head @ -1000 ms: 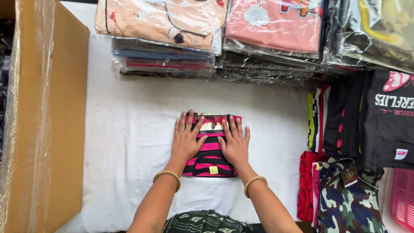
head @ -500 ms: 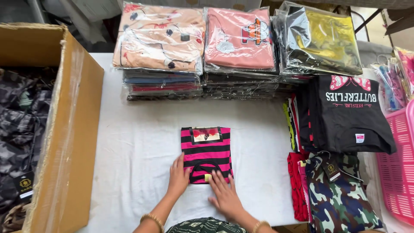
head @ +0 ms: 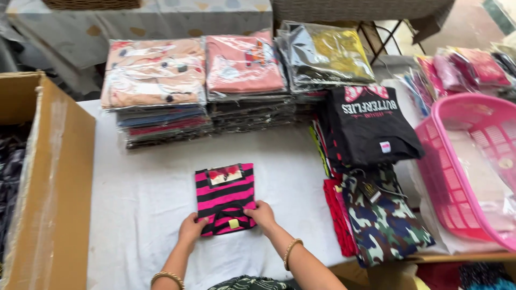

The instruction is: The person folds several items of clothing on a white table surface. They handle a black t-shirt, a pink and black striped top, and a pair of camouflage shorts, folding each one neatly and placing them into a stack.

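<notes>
Both hands pinch the folded striped shirt's near edge.
Left hand (head: 192, 225) and right hand (head: 262, 213) each keep a closed grip on the pink-and-black striped shirt (head: 224, 194); lifting evenly should preserve the fold.

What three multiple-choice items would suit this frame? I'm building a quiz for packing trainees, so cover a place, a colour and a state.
1. Where is the cardboard box?
A. along the table's left edge
B. right of the pink basket
C. on the bagged stacks

2. What colours is the striped garment?
A. yellow and green
B. pink and black
C. blue and white

3. How is the striped garment lying?
A. bagged in plastic
B. hanging up
C. folded flat, both hands at its near edge

Answers:
1 A, the box stands at the left of the white table.
2 B, its stripes alternate pink and black.
3 C, the left hand and right hand hold its near corners.
</notes>
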